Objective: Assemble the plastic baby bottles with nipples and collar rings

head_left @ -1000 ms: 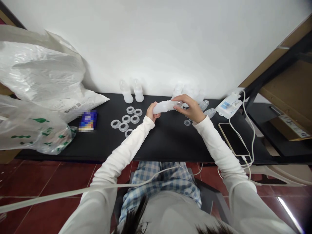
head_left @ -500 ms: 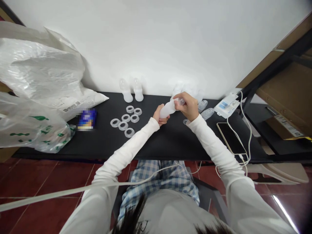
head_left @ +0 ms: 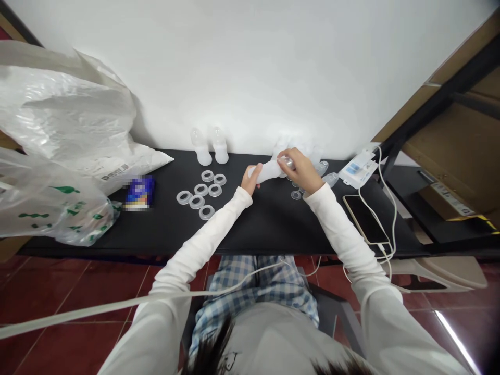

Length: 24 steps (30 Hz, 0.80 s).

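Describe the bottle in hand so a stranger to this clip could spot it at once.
Find the black table along the white wall. Over it, the left hand grips one end of the whitish bottle and the right hand the other. It alone is held, tilted between the hands; the two bottles to the left stand upright.

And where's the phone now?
In the head view, the phone lies on the right side of the black table, in front of the white box, with a white cable across it.
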Each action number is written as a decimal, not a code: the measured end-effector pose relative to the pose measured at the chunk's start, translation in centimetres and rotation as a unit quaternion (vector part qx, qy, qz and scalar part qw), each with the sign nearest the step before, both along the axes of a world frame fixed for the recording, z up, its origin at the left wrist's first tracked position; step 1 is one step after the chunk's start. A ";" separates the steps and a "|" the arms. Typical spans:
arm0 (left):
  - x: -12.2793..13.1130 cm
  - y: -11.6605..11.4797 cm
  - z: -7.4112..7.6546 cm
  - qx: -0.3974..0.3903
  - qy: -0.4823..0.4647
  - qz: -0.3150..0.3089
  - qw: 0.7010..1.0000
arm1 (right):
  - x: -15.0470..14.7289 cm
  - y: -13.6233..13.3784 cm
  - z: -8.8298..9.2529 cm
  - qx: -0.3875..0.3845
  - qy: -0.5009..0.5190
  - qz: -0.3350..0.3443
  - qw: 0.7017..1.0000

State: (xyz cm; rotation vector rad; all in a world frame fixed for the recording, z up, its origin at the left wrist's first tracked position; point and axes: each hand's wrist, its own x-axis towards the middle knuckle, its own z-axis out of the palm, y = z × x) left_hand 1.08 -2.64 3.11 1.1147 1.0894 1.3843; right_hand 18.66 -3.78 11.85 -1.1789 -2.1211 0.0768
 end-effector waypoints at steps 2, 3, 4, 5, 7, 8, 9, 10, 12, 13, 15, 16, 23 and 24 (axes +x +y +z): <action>-0.3 -0.1 0.1 0.071 0.037 -0.002 0.997 | -0.4 0.0 0.0 0.027 0.004 -0.037 0.999; -0.5 -0.3 0.2 0.127 0.074 0.006 0.989 | -0.5 0.1 -0.1 0.024 0.012 -0.072 0.997; -0.9 -0.6 0.4 0.183 0.120 0.013 0.976 | -0.5 0.3 -0.2 0.013 0.021 -0.108 0.994; -1.2 -0.8 0.7 0.228 0.173 0.018 0.958 | -0.5 0.5 -0.3 -0.002 0.028 -0.141 0.990; -1.7 -1.1 1.1 0.269 0.292 0.011 0.918 | -0.6 0.8 -0.5 -0.033 0.030 -0.191 0.981; -1.9 -1.1 1.3 0.267 0.351 0.006 0.897 | -0.8 0.8 -0.5 -0.044 0.024 -0.207 0.977; -1.9 -1.1 1.3 0.257 0.404 0.003 0.878 | -1.1 0.8 -0.5 -0.051 0.017 -0.213 0.976; -1.8 -0.9 1.3 0.242 0.448 0.002 0.861 | -1.4 0.7 -0.5 -0.053 0.011 -0.205 0.977; -1.7 -0.2 1.1 0.207 0.496 0.008 0.843 | -2.1 0.4 -0.3 -0.054 0.020 -0.151 0.987; -1.7 0.4 0.9 0.188 0.498 0.018 0.846 | -2.3 0.2 -0.2 -0.056 0.038 -0.116 0.991; -1.9 1.8 0.4 0.143 0.471 0.050 0.869 | -2.2 -0.2 -0.1 -0.055 0.083 -0.060 0.993; -2.1 2.6 0.1 0.119 0.448 0.074 0.883 | -1.8 -0.4 -0.1 -0.050 0.095 -0.050 0.993; -3.3 6.7 -0.3 -0.005 0.384 0.200 0.901 | 4.0 -2.5 -3.9 -0.166 -0.112 -0.022 0.979; -3.2 7.0 -0.3 -0.012 0.387 0.215 0.897 | 4.6 -2.9 -4.7 -0.176 -0.138 -0.021 0.975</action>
